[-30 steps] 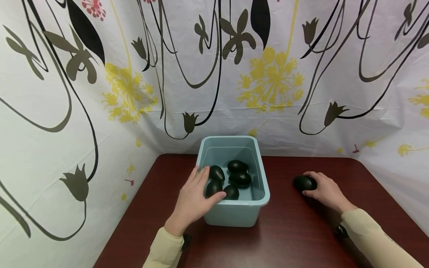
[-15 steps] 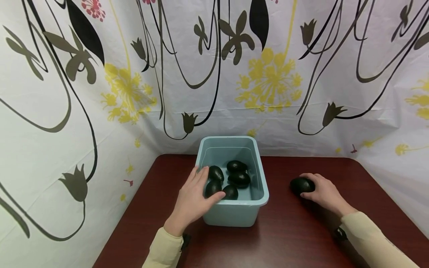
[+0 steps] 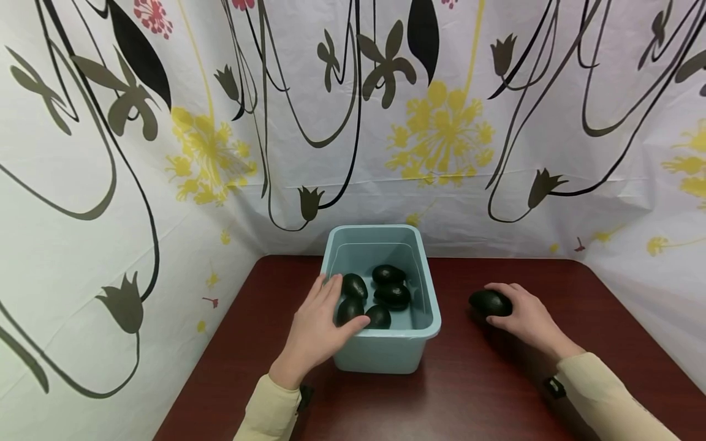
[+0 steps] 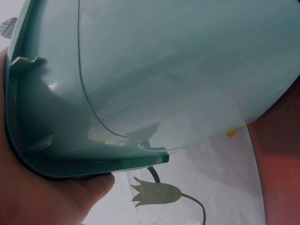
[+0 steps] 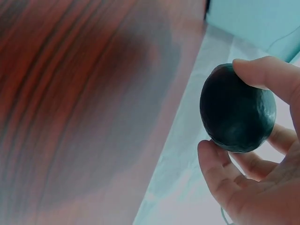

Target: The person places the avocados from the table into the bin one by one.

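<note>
My right hand [image 3: 526, 321] pinches a dark avocado [image 3: 490, 303] between thumb and fingers, over the table to the right of the bin. The right wrist view shows the avocado [image 5: 236, 110] with the thumb on one side and fingertips on the other; its shadow falls on the wood. My left hand [image 3: 314, 331] rests at the near left corner of a pale blue plastic bin [image 3: 380, 355], fingers straight along the rim and thumb over the front edge. Inside lie several dark avocados [image 3: 392, 296], partly hidden by that hand. From below, the left wrist view shows the bin's wall [image 4: 164, 70].
The dark red wooden table [image 3: 463, 392] carries the bin near its middle. A white cloth [image 3: 342, 159] with a printed flower pattern hangs close behind the table and along its left side.
My right hand has moved a little to the left with the avocado, toward the bin. The left hand stays at the bin's corner, and the camera view has shifted slightly.
</note>
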A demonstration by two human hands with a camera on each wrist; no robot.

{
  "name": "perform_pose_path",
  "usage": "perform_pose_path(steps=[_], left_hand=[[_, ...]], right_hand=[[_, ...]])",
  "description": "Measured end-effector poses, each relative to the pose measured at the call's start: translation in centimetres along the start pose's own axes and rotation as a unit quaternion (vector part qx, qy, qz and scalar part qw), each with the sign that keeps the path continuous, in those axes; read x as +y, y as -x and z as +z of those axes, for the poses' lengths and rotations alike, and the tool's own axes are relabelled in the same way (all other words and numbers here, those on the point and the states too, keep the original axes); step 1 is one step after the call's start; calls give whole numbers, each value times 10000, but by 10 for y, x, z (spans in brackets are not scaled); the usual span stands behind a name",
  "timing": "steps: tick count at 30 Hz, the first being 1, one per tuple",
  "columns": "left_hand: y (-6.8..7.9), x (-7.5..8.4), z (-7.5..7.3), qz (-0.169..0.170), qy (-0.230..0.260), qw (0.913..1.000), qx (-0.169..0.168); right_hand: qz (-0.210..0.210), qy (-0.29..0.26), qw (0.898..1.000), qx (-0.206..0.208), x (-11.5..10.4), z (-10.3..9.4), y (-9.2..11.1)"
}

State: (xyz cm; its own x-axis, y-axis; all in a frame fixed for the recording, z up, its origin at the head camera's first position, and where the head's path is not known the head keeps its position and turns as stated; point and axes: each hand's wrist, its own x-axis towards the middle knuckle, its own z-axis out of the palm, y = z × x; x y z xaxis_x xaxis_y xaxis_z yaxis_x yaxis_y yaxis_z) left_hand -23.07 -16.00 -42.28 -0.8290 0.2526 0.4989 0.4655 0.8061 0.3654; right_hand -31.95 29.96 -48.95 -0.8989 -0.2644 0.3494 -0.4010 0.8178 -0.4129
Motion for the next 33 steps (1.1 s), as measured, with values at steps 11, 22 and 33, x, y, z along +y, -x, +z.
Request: perform_pose_path(steps=[11, 22, 33], left_hand=[[1, 1, -1, -32, 7, 10000, -24], [0, -1, 2, -90, -27, 9999, -131], [0, 1, 0, -41, -52, 10000, -52]], right_hand=[[-218, -97, 9991, 339, -21, -7, 0], [-303, -182, 9971, 667, -42, -14, -1], [-382, -285, 9950, 874, -52, -17, -2]])
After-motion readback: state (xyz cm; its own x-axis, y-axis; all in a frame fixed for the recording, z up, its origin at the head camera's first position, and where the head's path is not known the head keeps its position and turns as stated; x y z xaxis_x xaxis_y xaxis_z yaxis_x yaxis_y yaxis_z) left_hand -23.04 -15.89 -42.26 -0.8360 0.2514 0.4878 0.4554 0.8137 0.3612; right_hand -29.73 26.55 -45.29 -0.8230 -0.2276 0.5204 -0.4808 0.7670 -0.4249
